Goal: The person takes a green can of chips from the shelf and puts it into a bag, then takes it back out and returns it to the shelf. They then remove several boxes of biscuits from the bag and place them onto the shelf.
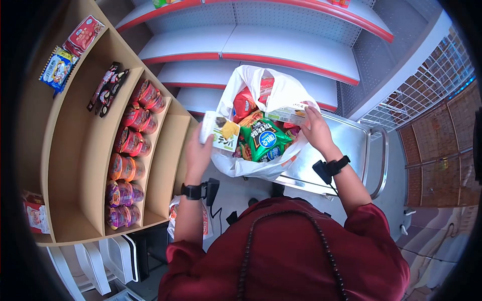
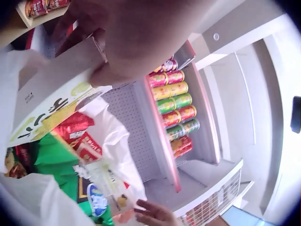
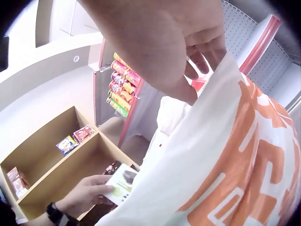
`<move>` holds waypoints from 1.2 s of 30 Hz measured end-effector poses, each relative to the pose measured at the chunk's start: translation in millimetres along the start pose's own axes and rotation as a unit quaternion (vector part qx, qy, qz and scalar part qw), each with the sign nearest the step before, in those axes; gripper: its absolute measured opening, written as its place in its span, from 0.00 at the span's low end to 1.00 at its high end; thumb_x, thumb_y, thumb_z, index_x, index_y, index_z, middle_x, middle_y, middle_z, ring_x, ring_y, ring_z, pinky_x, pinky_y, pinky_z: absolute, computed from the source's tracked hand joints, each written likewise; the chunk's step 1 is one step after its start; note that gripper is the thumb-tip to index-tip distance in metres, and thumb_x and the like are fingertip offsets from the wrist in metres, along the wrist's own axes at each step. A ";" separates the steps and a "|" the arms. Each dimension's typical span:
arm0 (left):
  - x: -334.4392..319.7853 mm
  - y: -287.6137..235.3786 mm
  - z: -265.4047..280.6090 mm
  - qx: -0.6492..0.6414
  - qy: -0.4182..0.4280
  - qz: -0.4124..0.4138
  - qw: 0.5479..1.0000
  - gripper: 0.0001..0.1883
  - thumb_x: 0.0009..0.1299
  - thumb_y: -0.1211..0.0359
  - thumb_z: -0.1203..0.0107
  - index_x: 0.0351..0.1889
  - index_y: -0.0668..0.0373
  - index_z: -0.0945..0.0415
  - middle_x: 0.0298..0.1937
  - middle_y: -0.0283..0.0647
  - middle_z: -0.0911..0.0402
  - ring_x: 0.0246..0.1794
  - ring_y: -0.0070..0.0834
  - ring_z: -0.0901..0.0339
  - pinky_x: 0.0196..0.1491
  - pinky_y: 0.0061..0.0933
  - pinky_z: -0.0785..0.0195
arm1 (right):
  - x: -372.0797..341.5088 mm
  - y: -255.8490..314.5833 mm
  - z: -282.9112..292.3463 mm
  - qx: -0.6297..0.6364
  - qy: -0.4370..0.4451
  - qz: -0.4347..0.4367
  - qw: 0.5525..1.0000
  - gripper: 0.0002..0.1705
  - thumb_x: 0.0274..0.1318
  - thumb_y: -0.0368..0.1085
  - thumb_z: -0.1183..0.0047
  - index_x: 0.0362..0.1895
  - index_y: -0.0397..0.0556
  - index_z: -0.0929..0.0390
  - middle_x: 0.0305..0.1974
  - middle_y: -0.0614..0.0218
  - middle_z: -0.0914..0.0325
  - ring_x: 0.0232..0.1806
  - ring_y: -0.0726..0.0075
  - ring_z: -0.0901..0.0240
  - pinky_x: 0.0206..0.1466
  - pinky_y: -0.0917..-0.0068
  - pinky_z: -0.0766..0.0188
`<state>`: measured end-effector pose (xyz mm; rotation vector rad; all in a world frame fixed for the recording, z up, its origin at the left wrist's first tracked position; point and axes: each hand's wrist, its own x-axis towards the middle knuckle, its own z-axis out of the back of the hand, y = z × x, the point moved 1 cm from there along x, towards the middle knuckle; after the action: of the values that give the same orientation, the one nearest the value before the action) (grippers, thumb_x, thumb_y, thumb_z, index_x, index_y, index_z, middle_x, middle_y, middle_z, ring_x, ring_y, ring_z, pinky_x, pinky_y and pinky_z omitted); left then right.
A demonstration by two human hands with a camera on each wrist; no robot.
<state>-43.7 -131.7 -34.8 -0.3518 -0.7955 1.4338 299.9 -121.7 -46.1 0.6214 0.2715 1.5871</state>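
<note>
My left hand [image 1: 198, 153] grips a white box [image 1: 220, 131] with a yellow picture and dark lettering, over the left rim of a white plastic bag [image 1: 228, 163]. Inside the open bag lie a green snack packet [image 1: 265, 136], a red packet [image 1: 244, 105] and other packets. A second pale box [image 1: 288, 115] sits tilted at the bag's right side. My right hand [image 1: 318, 131] is beside that box at the right rim, its fingers apart and loosely bent. In the right wrist view the bag's orange-printed side [image 3: 235, 160] hides part of the right fingers.
The bag stands on a metal cart [image 1: 321, 163] with a handle [image 1: 384, 165] at right. A wooden shelf unit [image 1: 75, 200] at left carries cup noodles [image 1: 125, 168] and snack packets [image 1: 59, 69]. White shelves with red edges [image 1: 291, 47] stand ahead; a wire grid [image 1: 427, 75] is at right.
</note>
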 end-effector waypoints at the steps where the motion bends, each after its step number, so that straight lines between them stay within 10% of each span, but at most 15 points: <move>1: 2.0 4.1 5.5 0.000 -0.002 -0.002 1.000 0.28 0.62 0.66 0.46 0.59 0.63 0.40 0.46 0.52 0.24 0.43 0.38 0.24 0.45 0.33 0.31 | 4.8 -3.2 -3.7 -0.018 -0.026 0.021 0.999 0.29 0.41 0.31 0.44 0.53 0.42 0.34 0.55 0.51 0.35 0.55 0.48 0.36 0.56 0.64 0.36; 6: 1.8 -8.3 37.7 -0.376 -0.101 0.099 0.916 0.23 0.68 0.69 0.52 0.58 0.70 0.40 0.49 0.43 0.27 0.45 0.24 0.27 0.46 0.23 0.33 | 25.8 -6.6 -12.0 -0.060 -0.010 -0.033 0.998 0.28 0.39 0.30 0.44 0.50 0.42 0.32 0.51 0.52 0.33 0.52 0.48 0.34 0.53 0.63 0.34; 16: -2.5 -9.8 52.0 -0.419 -0.145 0.163 0.881 0.22 0.70 0.64 0.54 0.58 0.66 0.41 0.46 0.43 0.26 0.42 0.25 0.25 0.39 0.27 0.28 | 16.7 14.3 13.6 -0.057 0.017 -0.026 0.998 0.23 0.37 0.32 0.40 0.44 0.49 0.28 0.35 0.58 0.26 0.40 0.53 0.29 0.41 0.64 0.31; 20: 2.3 -18.4 49.8 -0.426 -0.138 0.161 0.880 0.23 0.70 0.63 0.54 0.59 0.61 0.44 0.47 0.43 0.27 0.42 0.27 0.25 0.39 0.29 0.27 | 18.1 14.6 36.6 0.148 -0.027 0.024 0.988 0.24 0.43 0.33 0.39 0.47 0.46 0.31 0.34 0.65 0.24 0.33 0.74 0.30 0.38 0.79 0.33; 23: 13.0 -27.3 39.0 -0.451 -0.106 0.167 0.870 0.24 0.70 0.62 0.54 0.60 0.59 0.46 0.48 0.44 0.28 0.43 0.30 0.25 0.40 0.32 0.27 | 19.2 32.6 52.8 0.486 -0.019 -0.043 0.872 0.17 0.52 0.33 0.45 0.46 0.43 0.31 0.37 0.70 0.24 0.35 0.81 0.30 0.38 0.83 0.34; 36: 35.8 -64.2 0.0 -0.623 0.060 0.122 0.770 0.20 0.70 0.62 0.56 0.57 0.63 0.40 0.53 0.45 0.31 0.52 0.34 0.31 0.52 0.41 0.35 | 10.6 60.5 61.3 0.625 0.045 -0.143 0.766 0.20 0.55 0.38 0.48 0.49 0.41 0.32 0.41 0.64 0.24 0.41 0.77 0.27 0.45 0.81 0.31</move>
<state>1.7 -106.5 17.1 -1.5907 -1.5688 0.8813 281.8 -130.5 38.3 1.4223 1.4935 0.9517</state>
